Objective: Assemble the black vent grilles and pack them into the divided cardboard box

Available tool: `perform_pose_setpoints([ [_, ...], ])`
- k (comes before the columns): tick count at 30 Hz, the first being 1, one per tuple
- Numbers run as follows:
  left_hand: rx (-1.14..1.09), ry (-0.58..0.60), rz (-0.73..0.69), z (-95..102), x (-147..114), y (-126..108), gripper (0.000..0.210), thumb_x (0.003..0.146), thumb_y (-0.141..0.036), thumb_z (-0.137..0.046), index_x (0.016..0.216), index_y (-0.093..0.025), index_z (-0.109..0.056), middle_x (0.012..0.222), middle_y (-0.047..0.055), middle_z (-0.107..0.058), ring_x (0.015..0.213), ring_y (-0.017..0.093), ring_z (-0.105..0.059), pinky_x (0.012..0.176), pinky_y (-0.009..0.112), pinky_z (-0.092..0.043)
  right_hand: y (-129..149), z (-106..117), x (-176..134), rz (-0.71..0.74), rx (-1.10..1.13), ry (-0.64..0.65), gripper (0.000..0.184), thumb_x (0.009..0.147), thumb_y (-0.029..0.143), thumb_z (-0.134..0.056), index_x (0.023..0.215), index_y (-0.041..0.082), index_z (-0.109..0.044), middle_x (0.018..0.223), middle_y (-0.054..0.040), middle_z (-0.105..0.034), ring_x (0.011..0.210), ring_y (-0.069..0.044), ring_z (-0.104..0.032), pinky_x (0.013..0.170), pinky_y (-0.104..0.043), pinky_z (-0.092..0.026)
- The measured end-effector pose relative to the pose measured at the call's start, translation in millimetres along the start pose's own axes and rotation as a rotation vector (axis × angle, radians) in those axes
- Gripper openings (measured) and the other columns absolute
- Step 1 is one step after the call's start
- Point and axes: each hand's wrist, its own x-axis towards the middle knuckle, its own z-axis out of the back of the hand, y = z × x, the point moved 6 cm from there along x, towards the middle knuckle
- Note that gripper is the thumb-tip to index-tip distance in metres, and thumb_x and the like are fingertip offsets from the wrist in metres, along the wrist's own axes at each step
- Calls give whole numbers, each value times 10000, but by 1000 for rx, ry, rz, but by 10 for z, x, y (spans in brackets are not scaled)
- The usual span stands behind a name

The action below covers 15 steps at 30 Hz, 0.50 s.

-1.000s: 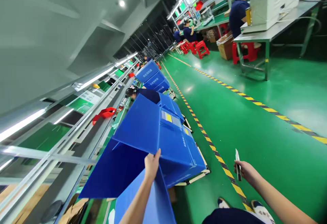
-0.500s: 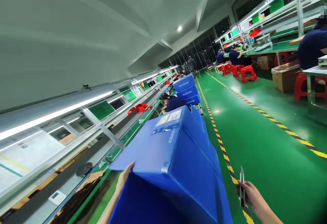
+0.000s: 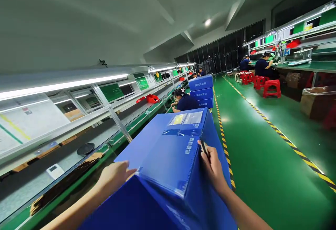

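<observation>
A large blue corrugated plastic box (image 3: 162, 153) stands in front of me, with clear tape along its top and a label (image 3: 186, 119) near its far end. My left hand (image 3: 115, 172) is closed on the near left edge of the top panel, beside a strip of tape. In my right hand (image 3: 214, 165) is a utility knife (image 3: 203, 147), its handle partly hidden by the fingers. That hand is against the right upper edge of the box, and the blade's tip cannot be made out. A blue flap hangs down toward me at the near end.
Along the left runs a workbench with a black round dish (image 3: 85, 149), a white device (image 3: 55, 171) and cardboard (image 3: 90, 158). A seated co-worker (image 3: 185, 100) and stacked blue boxes (image 3: 201, 83) are ahead. Striped floor tape, red stools (image 3: 272, 88) and a carton (image 3: 316, 102) lie right.
My right hand has brought the knife up and left from over the floor to the box's right edge. My left hand has turned on the near edge, and the view has swung left.
</observation>
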Motion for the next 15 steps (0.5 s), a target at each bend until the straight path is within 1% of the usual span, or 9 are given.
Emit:
perform_pose_setpoints([
  [1, 76, 62, -86, 2, -105, -230, 553, 580, -782, -669, 737, -254, -708, 701, 63, -713, 761, 343, -707, 725, 439, -591, 30, -113, 5, 11, 12, 30, 392, 1027, 514, -426, 1287, 229, -495, 1435, -111, -516, 1333, -265, -469, 1106, -444, -397],
  [2, 69, 131, -163, -40, -244, -459, 616, 668, -776, -616, 994, -266, -732, 963, 81, -757, 937, 346, -709, 811, 442, -589, 60, -206, 11, 16, 26, 56, 371, 1034, 496, -418, 1281, 229, -489, 1445, -109, -507, 1319, -257, -481, 1093, -431, -410],
  [3, -4, 240, -270, -141, -417, -699, 681, 782, -748, -539, 1281, -294, -633, 1248, 78, -688, 1144, 327, -649, 916, 432, -566, 86, -283, 25, 14, 44, 86, 357, 1035, 489, -418, 1268, 228, -489, 1444, -108, -506, 1267, -250, -524, 1049, -411, -449],
  [4, -29, 316, -381, -258, -599, -913, 746, 814, -737, -530, 1430, -317, -501, 1428, 64, -563, 1294, 327, -546, 1026, 457, -507, 104, -346, 49, 2, 68, 126, 351, 1032, 492, -427, 1249, 224, -495, 1414, -109, -531, 1164, -239, -587, 968, -383, -500],
  [6, 23, 266, -489, -450, -863, -1158, 842, 812, -706, -596, 1522, -321, -360, 1563, 66, -378, 1432, 370, -349, 1151, 573, -344, 104, -425, 127, -48, 132, 241, 376, 1017, 509, -456, 1245, 214, -506, 1249, -102, -630, 882, -200, -651, 751, -324, -554],
  [7, 51, 214, -499, -535, -932, -1195, 802, 842, -661, -596, 1525, -316, -354, 1576, 70, -349, 1451, 377, -302, 1170, 609, -290, 85, -421, 180, -68, 150, 283, 404, 1008, 517, -470, 1267, 210, -510, 1152, -91, -664, 764, -181, -640, 654, -303, -548],
  [9, 63, 131, -464, -652, -943, -1151, 652, 931, -548, -528, 1516, -306, -373, 1576, 77, -351, 1465, 361, -274, 1182, 638, -250, 23, -298, 318, -54, 87, 257, 462, 1003, 517, -476, 1341, 204, -513, 1061, -79, -682, 681, -171, -624, 582, -289, -536],
  [12, 3, 120, -418, -710, -765, -1030, 554, 980, -479, -469, 1500, -306, -396, 1572, 73, -365, 1479, 328, -255, 1192, 641, -233, -59, -31, 508, 88, -293, 94, 445, 1035, 434, -416, 1416, 230, -519, 1125, -81, -666, 790, -193, -655, 647, -293, -535],
  [15, -61, 121, -405, -701, -578, -1028, 537, 976, -497, -485, 1478, -313, -427, 1562, 67, -386, 1483, 315, -255, 1195, 639, -226, -139, -18, 624, 176, -693, 144, 465, 1047, 253, -364, 1505, 299, -428, 1048, -38, -669, 789, -181, -653, 621, -266, -489],
])
